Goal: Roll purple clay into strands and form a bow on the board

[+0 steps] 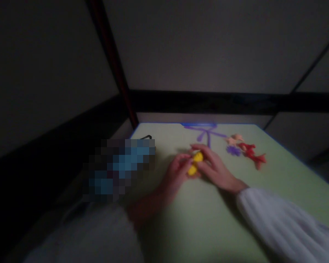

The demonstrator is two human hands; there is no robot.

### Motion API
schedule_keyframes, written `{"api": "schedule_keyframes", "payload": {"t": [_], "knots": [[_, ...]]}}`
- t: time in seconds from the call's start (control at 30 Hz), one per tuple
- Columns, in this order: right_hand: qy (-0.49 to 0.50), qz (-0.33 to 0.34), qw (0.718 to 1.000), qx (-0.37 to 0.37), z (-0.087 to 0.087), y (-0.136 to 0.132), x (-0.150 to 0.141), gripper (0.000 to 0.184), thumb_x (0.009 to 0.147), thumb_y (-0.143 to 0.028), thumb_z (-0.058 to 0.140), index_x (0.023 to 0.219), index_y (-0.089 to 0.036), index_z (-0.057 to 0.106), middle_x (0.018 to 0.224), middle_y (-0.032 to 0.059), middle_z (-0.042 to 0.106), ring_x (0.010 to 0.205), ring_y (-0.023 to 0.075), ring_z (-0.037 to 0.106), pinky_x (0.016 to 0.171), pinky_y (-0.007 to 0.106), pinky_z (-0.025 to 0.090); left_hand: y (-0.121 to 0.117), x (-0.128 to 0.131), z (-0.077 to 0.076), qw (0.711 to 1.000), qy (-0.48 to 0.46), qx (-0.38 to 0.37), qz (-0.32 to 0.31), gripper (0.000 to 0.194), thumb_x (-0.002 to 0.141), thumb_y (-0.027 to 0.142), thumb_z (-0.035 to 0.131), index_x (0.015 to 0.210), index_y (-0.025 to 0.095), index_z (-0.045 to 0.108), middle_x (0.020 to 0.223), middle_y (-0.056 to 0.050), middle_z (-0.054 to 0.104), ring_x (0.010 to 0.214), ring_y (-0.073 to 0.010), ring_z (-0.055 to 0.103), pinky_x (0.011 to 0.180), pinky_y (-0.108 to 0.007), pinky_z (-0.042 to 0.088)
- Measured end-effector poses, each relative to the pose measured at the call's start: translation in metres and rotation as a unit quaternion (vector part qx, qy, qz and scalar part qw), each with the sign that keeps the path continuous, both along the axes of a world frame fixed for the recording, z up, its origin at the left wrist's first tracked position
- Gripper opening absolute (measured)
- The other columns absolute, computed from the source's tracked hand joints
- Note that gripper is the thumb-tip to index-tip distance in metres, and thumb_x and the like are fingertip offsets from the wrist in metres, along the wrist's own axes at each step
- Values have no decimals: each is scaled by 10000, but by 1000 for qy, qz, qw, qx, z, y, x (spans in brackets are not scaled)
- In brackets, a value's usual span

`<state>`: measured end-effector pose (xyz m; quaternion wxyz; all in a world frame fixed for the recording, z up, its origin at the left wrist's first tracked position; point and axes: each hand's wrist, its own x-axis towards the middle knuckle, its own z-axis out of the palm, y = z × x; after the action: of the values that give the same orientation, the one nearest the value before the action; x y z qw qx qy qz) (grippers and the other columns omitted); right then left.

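A small yellow clay piece (195, 163), narrower in the middle, sits between my two hands over the pale green table. From the left, my left hand (178, 171) pinches it with thumb and fingers. On the other side, my right hand (212, 166) curls its fingers and thumb around it. Part of the yellow piece is hidden by my fingers. Something orange-brown (194, 175) shows just below it, too blurred to name.
The pale green table (208, 226) has a blue edge. Purple clay strips (208, 135) lie at the back. To the right are a purple flower shape (233, 150), peach star-like shapes (231, 141) and red clay shapes (253, 155). A pixelated blue area (126, 160) is at left.
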<state>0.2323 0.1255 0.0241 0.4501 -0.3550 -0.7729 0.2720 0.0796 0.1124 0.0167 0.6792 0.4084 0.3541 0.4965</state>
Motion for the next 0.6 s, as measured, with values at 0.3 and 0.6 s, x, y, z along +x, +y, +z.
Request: {"api": "schedule_keyframes", "payload": {"t": [0.3,0.6], "knots": [[-105,14,987,118,4,-17,16,230,890,-276,558,1110,-220,590,995,100,635,926,215,622,800,349,509,9,-8,2,988,98,79,-94,229,673,275,716,822,120,639,828,-46,654,790,-151,588,722,-244,429],[-142,-18,990,-3,3,-27,13,181,903,-379,517,969,-213,547,784,40,648,683,170,609,600,270,474,10,-16,-4,959,185,98,-192,304,753,444,598,700,146,571,522,51,464,457,-60,381,454,-205,271]]}}
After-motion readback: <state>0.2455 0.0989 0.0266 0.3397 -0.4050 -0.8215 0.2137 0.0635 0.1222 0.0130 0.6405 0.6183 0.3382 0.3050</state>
